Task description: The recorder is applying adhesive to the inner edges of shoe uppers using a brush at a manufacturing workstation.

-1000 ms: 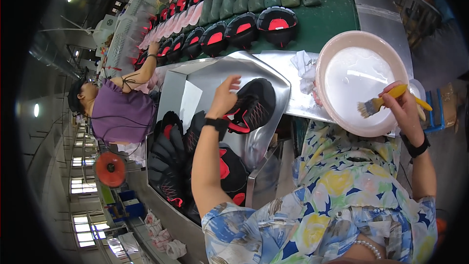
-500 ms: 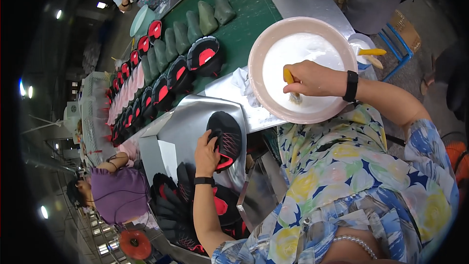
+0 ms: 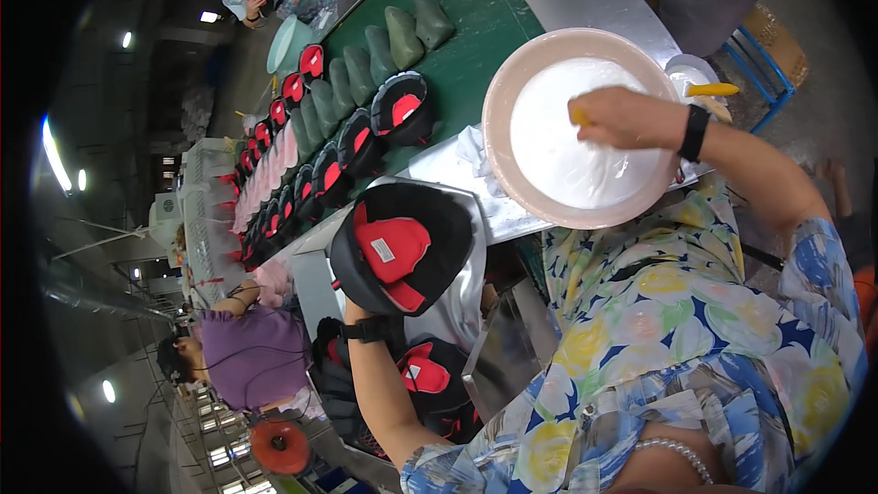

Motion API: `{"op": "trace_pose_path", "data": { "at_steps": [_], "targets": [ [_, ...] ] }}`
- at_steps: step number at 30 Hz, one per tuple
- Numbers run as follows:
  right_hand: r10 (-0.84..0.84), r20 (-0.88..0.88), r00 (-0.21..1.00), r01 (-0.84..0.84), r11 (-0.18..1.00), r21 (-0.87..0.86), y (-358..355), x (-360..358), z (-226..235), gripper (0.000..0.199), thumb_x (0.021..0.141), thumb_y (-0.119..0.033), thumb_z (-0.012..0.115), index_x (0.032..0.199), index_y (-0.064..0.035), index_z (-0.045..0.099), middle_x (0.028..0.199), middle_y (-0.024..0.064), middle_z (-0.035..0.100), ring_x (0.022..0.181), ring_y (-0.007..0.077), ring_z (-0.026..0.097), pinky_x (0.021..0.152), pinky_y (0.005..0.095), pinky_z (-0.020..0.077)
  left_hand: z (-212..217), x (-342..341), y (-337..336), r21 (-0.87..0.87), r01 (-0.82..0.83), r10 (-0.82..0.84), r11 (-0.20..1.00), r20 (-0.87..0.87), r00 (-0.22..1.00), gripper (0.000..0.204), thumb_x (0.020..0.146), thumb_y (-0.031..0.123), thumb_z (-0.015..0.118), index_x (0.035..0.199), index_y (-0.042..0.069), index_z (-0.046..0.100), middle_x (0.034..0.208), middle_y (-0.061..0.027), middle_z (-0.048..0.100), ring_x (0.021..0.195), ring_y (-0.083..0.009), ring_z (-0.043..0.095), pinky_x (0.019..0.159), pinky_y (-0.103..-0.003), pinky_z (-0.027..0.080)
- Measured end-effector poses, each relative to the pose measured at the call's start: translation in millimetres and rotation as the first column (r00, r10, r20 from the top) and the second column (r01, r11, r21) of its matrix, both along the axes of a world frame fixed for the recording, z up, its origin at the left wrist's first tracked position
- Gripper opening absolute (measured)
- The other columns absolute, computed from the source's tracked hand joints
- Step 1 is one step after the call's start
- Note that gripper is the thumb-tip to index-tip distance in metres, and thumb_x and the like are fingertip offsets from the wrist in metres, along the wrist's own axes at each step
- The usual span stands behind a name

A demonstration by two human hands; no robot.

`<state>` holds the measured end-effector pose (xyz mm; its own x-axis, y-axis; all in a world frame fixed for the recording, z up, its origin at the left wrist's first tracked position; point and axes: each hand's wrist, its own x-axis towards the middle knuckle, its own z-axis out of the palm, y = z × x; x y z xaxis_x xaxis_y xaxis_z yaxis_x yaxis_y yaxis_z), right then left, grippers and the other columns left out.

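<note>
Over the beige basin [image 3: 499, 119] of white liquid, the right hand [image 3: 624, 119] closes around a yellow brush handle [image 3: 578, 113], its working end hidden; wetting the brush looks like the step in hand. To its left, the left hand [image 3: 355, 313] grips a black shoe upper [image 3: 453, 242] from behind, fingers out of sight, the red-lined opening facing up. Moving the brush across would call for a steady upper and drips kept above the basin. The bench [image 3: 517, 215] shows bare steel beside the basin; on the green surface [image 3: 498, 5] beyond stand shoe lasts [image 3: 432, 23]. Farther left are a co-worker in purple [image 3: 251, 357] and an orange fan [image 3: 280, 445].
</note>
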<state>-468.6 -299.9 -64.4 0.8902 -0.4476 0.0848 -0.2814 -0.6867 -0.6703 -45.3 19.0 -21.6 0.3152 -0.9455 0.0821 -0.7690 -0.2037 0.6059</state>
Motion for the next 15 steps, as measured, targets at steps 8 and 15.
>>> {"op": "trace_pose_path", "data": {
  "at_steps": [8, 15],
  "targets": [
    [-0.017, 0.550, 0.835, -0.007, 0.999, 0.042, -21.2, 12.3, 71.4, 0.023, 0.095, -0.023, 0.068, 0.103, -0.0028, 0.062, 0.086, 0.0115, 0.068, 0.079, 0.0253, 0.066, 0.072, 0.0358, 0.0509, 6.4, -39.7, -69.9, -0.008, 0.123, -0.123, 0.992, -0.010, 0.992, 0.041, 0.102, 0.021, 0.053, 0.141, 0.008, 0.054, 0.129, -0.0079, 0.065, 0.116, -0.0233, 0.062, 0.098, -0.035, 0.051],
    [-0.171, 0.513, 0.841, 0.159, 0.985, 0.068, -18.0, 3.3, 73.2, 0.030, 0.094, -0.028, 0.069, 0.092, -0.0010, 0.058, 0.074, 0.0133, 0.064, 0.064, 0.0273, 0.062, 0.061, 0.0361, 0.0480, -7.7, -79.3, -100.1, -0.026, 0.185, -0.186, 0.982, -0.037, 0.982, 0.041, 0.102, 0.021, 0.053, 0.141, 0.008, 0.054, 0.130, -0.0078, 0.065, 0.116, -0.0235, 0.062, 0.098, -0.036, 0.051]
  ]
}}
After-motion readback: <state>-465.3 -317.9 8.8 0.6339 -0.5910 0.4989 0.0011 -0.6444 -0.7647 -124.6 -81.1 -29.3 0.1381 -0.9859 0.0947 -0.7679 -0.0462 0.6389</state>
